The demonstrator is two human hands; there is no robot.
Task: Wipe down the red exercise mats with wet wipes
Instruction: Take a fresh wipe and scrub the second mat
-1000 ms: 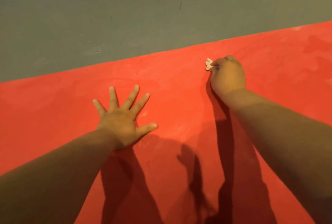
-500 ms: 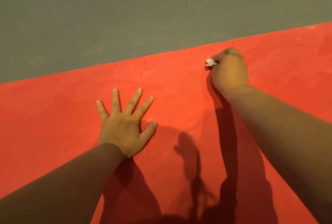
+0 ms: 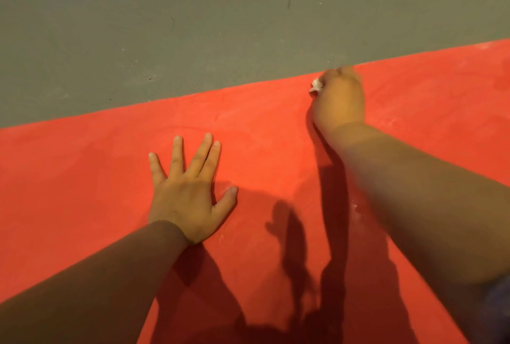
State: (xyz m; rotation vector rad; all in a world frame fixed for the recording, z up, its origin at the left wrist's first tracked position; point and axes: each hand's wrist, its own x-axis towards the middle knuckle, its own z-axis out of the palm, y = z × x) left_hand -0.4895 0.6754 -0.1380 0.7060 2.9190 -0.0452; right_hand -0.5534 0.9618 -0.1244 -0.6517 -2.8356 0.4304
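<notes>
A red exercise mat (image 3: 262, 155) fills the lower part of the view, its far edge running up to the right. My right hand (image 3: 340, 97) is curled into a fist at that far edge and grips a small crumpled white wet wipe (image 3: 316, 85), of which only a bit sticks out on the left of the fist. My left hand (image 3: 190, 191) lies flat on the mat with the fingers spread, palm down, to the left of and nearer than the right hand.
Grey floor (image 3: 220, 26) lies beyond the mat's far edge. Dark shadows of my arms fall on the near part of the mat. Faint pale smears show on the mat at the right.
My right hand with the wipe has slid away from me, up to the mat's far edge. The left hand stays flat, its fingers now closer together.
</notes>
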